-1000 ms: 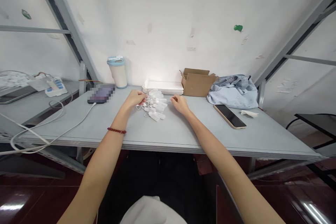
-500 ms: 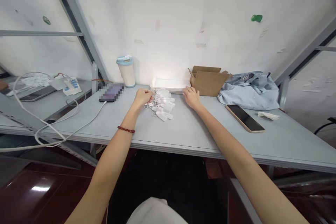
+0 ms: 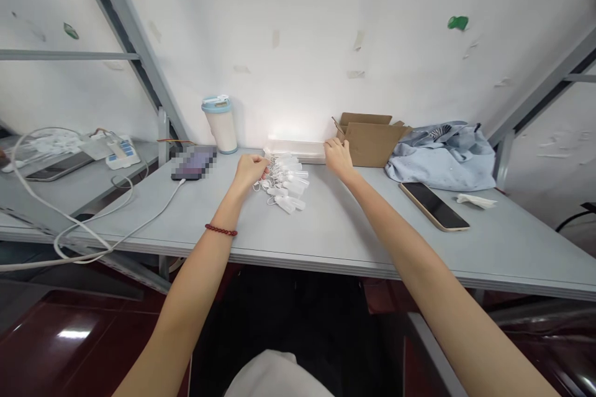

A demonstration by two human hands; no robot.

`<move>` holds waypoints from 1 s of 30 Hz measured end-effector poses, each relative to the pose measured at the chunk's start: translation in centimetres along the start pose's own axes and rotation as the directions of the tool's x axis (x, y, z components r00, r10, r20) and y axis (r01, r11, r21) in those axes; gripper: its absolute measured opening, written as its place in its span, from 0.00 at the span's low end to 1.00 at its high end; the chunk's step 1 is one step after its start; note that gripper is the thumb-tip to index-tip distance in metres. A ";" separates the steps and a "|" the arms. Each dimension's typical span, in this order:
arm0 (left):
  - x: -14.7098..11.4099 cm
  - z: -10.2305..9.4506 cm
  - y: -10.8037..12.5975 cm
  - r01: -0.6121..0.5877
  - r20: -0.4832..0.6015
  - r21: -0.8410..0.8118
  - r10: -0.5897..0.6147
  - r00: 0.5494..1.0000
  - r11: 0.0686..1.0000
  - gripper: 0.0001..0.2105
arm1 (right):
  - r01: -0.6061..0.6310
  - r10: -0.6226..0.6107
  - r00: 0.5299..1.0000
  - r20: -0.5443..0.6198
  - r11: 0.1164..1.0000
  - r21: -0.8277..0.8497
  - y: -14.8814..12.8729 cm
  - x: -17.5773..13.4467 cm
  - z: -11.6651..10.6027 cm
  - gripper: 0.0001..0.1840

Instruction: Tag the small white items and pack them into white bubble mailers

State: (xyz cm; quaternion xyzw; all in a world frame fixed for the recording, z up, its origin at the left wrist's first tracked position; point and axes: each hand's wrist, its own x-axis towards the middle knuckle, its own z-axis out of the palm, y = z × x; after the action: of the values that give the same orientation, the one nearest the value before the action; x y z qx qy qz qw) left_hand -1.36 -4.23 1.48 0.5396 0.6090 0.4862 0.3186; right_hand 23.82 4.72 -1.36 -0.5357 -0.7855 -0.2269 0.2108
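A loose pile of small translucent white plastic tags (image 3: pixel 286 183) with thin loops lies on the grey table. At its left edge is my left hand (image 3: pixel 251 169), its fingers bent and pinched together; what lies between the fingertips is hidden. Behind the pile, against the wall, rests a white flat stack (image 3: pixel 298 147) with layered edges. My right hand (image 3: pixel 338 155) has its fingers curled over the right end of this stack and grips its upper layer. The layer's front side is tilted up a little.
An open cardboard box (image 3: pixel 372 142) stands right of the stack, beside a light blue cloth (image 3: pixel 442 158). A dark phone (image 3: pixel 434 206) and a crumpled tissue (image 3: pixel 475 200) lie at the right. Leftward are a blue-lidded cup (image 3: pixel 220 125), a charging phone (image 3: pixel 193 163) and a white cable (image 3: pixel 153 220).
My right hand has risen slightly, its fingers curling more, and the stack's upper layer has tilted up with it. My left hand stays at the pile. The whole view has shifted a little.
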 end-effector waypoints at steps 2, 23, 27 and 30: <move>-0.1 0.2 0.1 0.018 0.004 -0.018 -0.018 1.000 1.000 0.07 | 0.046 -0.044 0.998 -0.052 0.998 0.033 0.5 -0.5 -0.4 0.23; -0.1 3.7 3.8 0.011 0.448 -0.221 0.091 0.890 0.975 0.01 | 0.094 -0.072 0.969 -0.235 0.992 0.085 -1.9 -7.8 -4.9 0.38; -1.6 3.8 3.2 -0.060 0.601 -0.203 0.173 0.780 0.977 0.02 | 0.087 -0.071 0.990 -0.123 0.988 0.126 -2.3 -8.3 -4.6 0.53; -2.1 3.9 3.0 -0.062 0.670 -0.136 0.138 0.730 0.989 0.04 | 0.072 -0.054 0.994 -0.100 0.980 0.184 -1.6 -8.7 -4.4 0.54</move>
State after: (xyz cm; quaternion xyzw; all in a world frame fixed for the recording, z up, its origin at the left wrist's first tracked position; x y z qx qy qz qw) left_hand 3.65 -5.42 2.73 0.6941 0.3953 0.3040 0.5191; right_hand 25.59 -4.84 -3.04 -0.4771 -0.8091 -0.1837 0.2899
